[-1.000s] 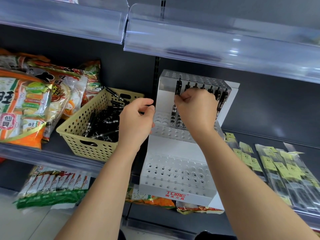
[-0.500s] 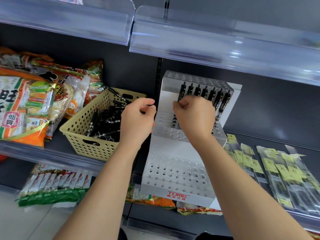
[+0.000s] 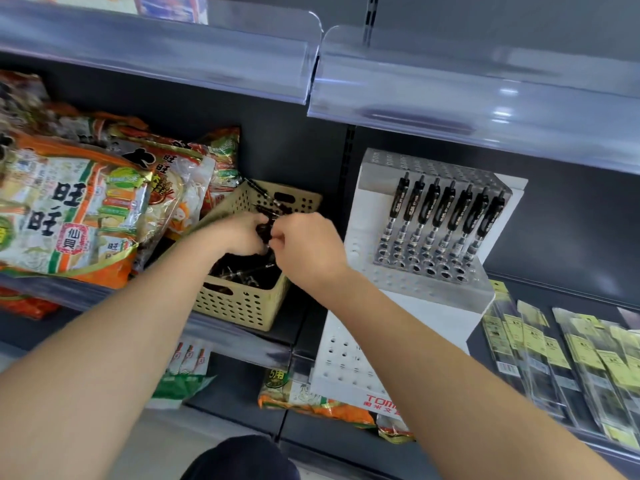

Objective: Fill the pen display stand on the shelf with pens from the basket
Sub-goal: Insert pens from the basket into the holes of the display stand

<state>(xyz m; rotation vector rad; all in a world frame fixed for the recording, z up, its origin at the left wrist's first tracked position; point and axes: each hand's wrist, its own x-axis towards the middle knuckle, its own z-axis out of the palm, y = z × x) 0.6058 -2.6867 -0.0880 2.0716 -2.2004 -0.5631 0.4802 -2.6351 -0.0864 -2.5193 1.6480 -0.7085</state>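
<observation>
Seven pens point(image 3: 446, 209) in stand point(image 3: 433, 284) | left hand point(image 3: 242, 235) grips pen bundle point(image 3: 265, 232) over basket point(image 3: 242, 306) | right hand point(image 3: 304, 247) pinches it too

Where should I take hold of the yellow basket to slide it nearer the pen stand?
Probably best to hook your fingers into the handle slot in the near wall of the basket, coming from the front. That slot faces you unobstructed, while the left hand and right hand crowd the open top over the pens.
</observation>
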